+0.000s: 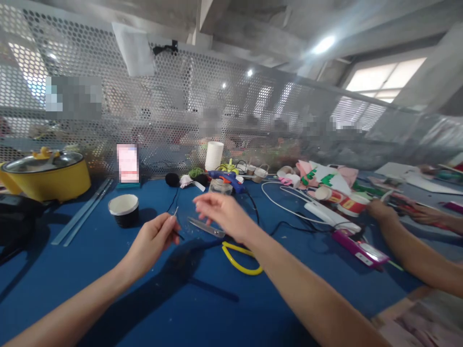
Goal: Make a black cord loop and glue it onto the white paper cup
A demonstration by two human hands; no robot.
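The left hand's (155,236) fingers (169,224) pinch a thin strand (176,210). The right hand (fingers loosely parted, empty) (224,213) hovers near scissors (206,227).

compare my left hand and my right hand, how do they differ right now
The left hand pinches a thin piece with its fingers, while the right hand holds nothing that shows, its fingers loosely curved. The right hand partly hides the scissors; the left is nearer the black cup with the white rim. Both are bare and above the blue tabletop.
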